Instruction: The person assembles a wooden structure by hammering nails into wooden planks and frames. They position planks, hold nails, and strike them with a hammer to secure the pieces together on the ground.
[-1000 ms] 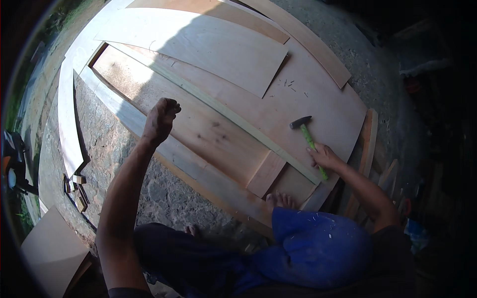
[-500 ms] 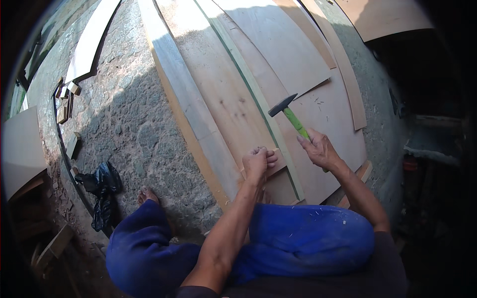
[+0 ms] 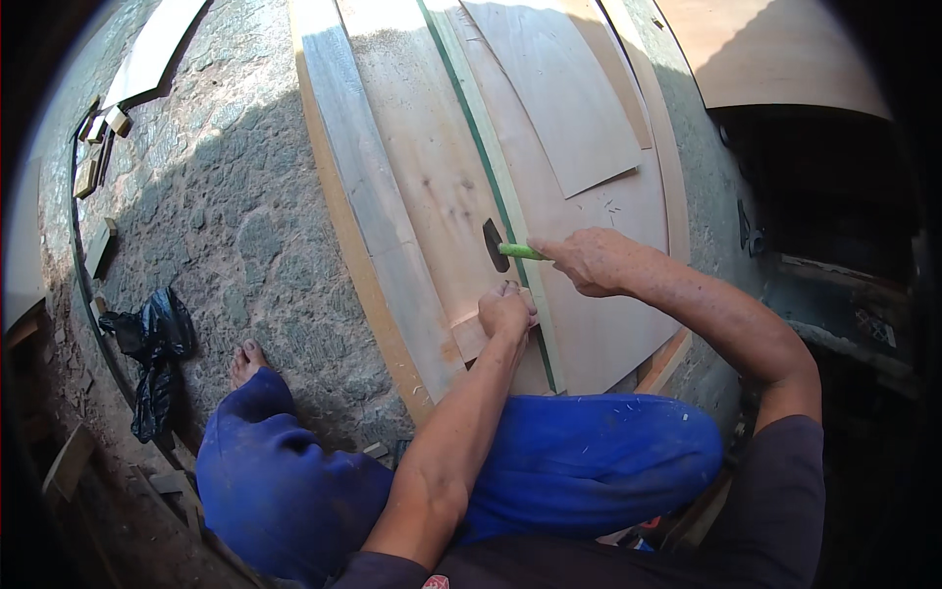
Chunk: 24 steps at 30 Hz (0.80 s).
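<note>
My right hand [image 3: 589, 261] is closed round the green handle of a hammer [image 3: 497, 247]. The dark hammer head is just beyond my left hand [image 3: 505, 312], above the wooden panel [image 3: 446, 206]. My left hand's fingers are pinched together; what they hold, if anything, is too small to make out. Beneath that hand, a short wooden crosspiece [image 3: 469, 338] spans between a greyish plank [image 3: 378, 211] and a long narrow strip with a green side [image 3: 500, 187]. The hand hides part of the crosspiece.
Thin plywood sheets [image 3: 559, 98] lie to the right of the strip. On the rough stone floor [image 3: 265, 206] at left are a black plastic bag [image 3: 157, 334] and small wood offcuts [image 3: 100, 247]. My blue-trousered legs [image 3: 589, 461] are at the near edge. Another sheet [image 3: 775, 59] is at far right.
My right hand has swung the hammer down and to the left, bringing its head close to my left hand. The left hand stays at the crosspiece, still pinched. The view has shifted slightly.
</note>
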Tool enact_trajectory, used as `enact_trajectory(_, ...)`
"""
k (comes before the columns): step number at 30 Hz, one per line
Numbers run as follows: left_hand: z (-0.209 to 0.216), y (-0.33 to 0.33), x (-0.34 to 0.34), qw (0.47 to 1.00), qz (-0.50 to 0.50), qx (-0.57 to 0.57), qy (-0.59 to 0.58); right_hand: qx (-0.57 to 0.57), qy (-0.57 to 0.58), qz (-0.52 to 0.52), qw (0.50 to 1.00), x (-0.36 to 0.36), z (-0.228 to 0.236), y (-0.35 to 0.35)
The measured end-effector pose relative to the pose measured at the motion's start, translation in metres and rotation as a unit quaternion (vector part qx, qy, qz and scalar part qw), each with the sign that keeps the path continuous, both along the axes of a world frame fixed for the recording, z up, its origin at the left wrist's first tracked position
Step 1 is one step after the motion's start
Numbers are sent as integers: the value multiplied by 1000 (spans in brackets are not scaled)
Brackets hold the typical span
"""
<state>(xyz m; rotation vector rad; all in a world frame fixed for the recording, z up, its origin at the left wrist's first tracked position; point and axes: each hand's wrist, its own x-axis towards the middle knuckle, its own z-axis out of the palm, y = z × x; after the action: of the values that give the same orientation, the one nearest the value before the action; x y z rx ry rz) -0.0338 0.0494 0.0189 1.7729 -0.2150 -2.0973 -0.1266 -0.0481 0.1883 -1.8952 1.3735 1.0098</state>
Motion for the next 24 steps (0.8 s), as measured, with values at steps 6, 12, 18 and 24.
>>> enact_trajectory(6,1,4,-2,998,-3,-47,-28,19,13,42,999,7,-5,-11)
enact_trajectory(12,-4,6,0,991,-78,-74,-74,20,17,52,998,16,-4,-22)
enact_trajectory(18,-23,16,-6,983,-119,-99,-100,44,22,52,997,15,-2,-21)
enact_trajectory(24,-17,13,-1,984,-144,-76,-78,8,20,6,1000,13,-10,-15)
